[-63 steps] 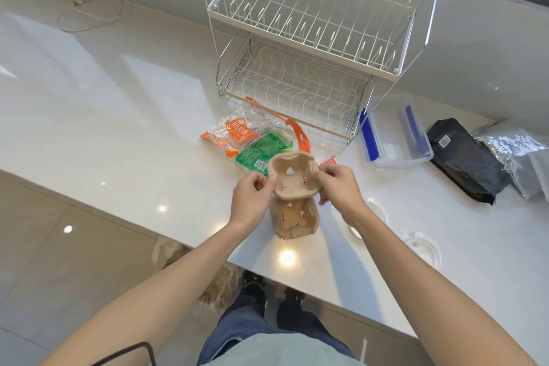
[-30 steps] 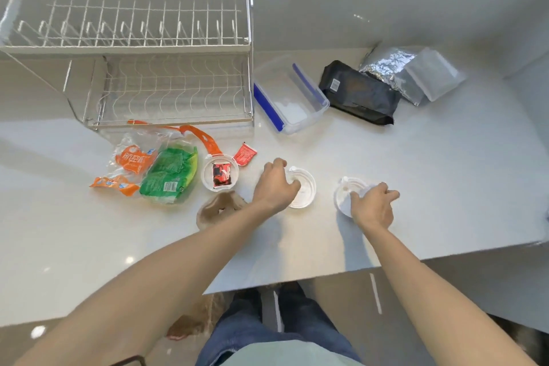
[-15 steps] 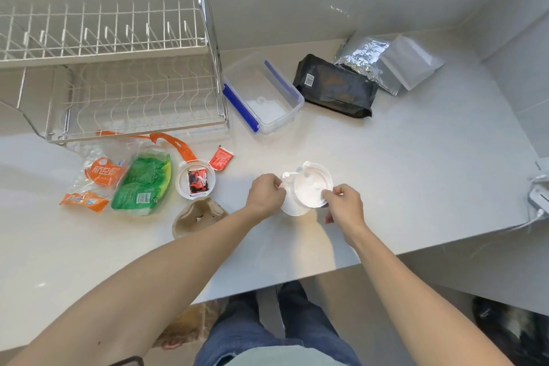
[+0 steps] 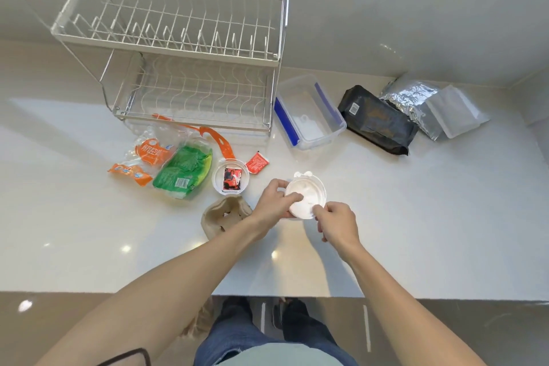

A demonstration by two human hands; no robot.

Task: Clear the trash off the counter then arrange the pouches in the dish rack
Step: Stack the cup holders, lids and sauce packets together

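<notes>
Two white plastic cup lids (image 4: 307, 194) are stacked together just above the counter. My left hand (image 4: 274, 200) grips their left edge and my right hand (image 4: 337, 223) pinches the near right edge. A brown cardboard cup carrier (image 4: 224, 215) lies left of my left wrist. Further left are a small white lid holding a red sauce packet (image 4: 231, 180), a loose red packet (image 4: 257, 162), a green wrapper (image 4: 184, 171) and an orange-and-clear wrapper (image 4: 145, 154). A black pouch (image 4: 377, 119), a silver foil pouch (image 4: 411, 98) and a clear pouch (image 4: 454, 111) lie at the back right. The two-tier wire dish rack (image 4: 190, 47) is empty.
A clear plastic container with blue clips (image 4: 309, 113) stands between the rack and the black pouch. The white counter (image 4: 430, 202) ends at a front edge near my body. A wall runs behind the rack.
The cardboard carrier was set down on the counter. My hands picked up two separate lids, brought them together and stacked them; the view swung back left toward the rack.
</notes>
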